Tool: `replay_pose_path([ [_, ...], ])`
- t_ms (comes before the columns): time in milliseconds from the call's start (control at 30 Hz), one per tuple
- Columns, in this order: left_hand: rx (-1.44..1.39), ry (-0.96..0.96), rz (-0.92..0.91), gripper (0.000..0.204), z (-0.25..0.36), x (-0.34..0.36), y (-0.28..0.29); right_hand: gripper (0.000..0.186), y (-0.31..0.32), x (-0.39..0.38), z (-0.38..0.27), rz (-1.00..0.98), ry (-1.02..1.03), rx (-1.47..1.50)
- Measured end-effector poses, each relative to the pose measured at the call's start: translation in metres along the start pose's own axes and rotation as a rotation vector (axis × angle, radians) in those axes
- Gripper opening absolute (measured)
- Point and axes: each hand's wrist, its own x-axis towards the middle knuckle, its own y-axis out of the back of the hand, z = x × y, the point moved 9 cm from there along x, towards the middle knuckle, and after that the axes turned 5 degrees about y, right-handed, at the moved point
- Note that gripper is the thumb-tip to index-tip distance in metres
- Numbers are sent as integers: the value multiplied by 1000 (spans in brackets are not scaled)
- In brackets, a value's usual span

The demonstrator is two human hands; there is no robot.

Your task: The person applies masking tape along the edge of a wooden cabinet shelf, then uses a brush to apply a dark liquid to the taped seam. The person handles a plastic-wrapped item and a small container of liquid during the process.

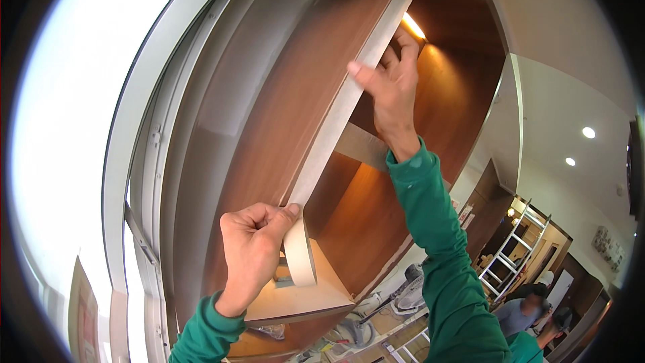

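Note:
My left hand (255, 249) pinches a pale masking tape roll (300, 255) at lower centre, thumb at its upper rim. From it a pale strip (321, 144) runs up along the front edge of a brown wooden cabinet panel (282, 94). Higher up, my right hand (390, 91) grips that edge, thumb on the strip and fingers bent behind it, inside the cabinet. The cabinet interior (457, 94) has a lit light bar (414, 25) near the top and a pale board (329, 282) low down, behind the roll.
A bright framed window or opening (60, 128) fills the left side. A ladder (510, 262) leans at lower right, near a co-worker (517, 316) and another green sleeve (527, 346). Assorted tools and clutter (376, 309) lie below the cabinet.

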Motion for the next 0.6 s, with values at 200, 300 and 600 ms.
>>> replay_pose_path([
  [200,-43,2,10,26,0,-2,-1,65,7,6,5,23,-58,24],
  [300,-36,-24,-11,26,0,0,-1,55,30,37,13,169,-44,-51],
  [600,-24,-29,-14,26,4,-2,-1,47,78,141,20,363,-33,-187],
])
